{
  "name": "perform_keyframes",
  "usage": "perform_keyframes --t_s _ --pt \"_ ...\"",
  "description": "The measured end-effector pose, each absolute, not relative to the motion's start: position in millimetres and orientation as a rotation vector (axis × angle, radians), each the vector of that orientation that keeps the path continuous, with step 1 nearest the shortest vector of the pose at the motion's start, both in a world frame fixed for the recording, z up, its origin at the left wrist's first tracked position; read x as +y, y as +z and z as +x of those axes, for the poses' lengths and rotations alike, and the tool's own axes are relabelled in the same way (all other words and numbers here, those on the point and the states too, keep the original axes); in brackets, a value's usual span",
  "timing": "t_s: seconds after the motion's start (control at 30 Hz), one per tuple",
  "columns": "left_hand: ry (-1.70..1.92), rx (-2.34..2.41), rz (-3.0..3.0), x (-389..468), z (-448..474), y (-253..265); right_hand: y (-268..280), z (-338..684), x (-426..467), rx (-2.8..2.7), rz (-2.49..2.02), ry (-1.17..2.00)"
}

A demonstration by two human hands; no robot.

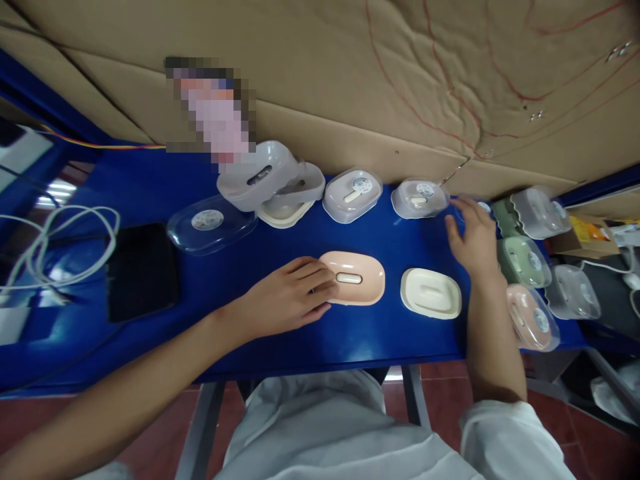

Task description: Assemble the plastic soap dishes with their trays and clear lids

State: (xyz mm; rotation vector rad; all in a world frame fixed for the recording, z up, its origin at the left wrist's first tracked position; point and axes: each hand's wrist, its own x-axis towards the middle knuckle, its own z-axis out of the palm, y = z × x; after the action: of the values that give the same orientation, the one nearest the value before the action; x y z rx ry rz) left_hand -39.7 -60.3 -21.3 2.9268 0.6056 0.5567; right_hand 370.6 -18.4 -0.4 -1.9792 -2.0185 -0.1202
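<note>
Peach dish (371,279): oval, glossy, pale bar (349,278) mid. L hand (287,295) on rim, can't tell if gripping; R hand (474,237) spread wide.

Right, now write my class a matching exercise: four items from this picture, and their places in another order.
1. Left hand
2. Right hand
3. Cream tray
4. Black flat object

A. Between the peach dish and the right forearm
B. Farthest left of these four
C. Over the peach dish's left edge
D. Just right of a lidded grey box

Pairs: 1-C, 2-D, 3-A, 4-B
</note>
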Motion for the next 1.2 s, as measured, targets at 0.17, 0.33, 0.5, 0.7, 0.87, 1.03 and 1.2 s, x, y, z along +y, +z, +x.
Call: perform_keyframes --t_s 0.17,0.33,0.5,0.7,0.87,1.03,1.2 --pt "0.544 0.568 2.977 -62.5 -38.8 -22.9 -24.4 419.9 0.1 -1.815 -2.589 -0.031" --pt "0.556 0.568 2.964 -62.4 -39.3 -23.6 -10.7 412.4 -23.9 -2.211 -2.239 0.101" --pt "0.584 0.572 2.965 -62.9 -39.9 -23.3 0.2 417.9 -37.0 -2.251 -2.18 0.236" --pt "0.569 0.585 2.957 -62.9 -40.2 -21.5 -2.9 421.5 -37.7 -2.039 -2.359 0.412" --pt "0.589 0.602 2.937 -62.6 -38.9 -21.5 0.3 399.9 -46.2 -1.989 -2.308 0.319" --pt "0.659 0.644 2.937 -62.3 -39.6 -25.5 14.6 330.4 -58.2 -2.294 -1.426 0.277" --pt "0.809 0.667 2.897 -60.7 -41.6 -31.9 9.8 262.2 -80.8 -2.677 -1.017 0.367"
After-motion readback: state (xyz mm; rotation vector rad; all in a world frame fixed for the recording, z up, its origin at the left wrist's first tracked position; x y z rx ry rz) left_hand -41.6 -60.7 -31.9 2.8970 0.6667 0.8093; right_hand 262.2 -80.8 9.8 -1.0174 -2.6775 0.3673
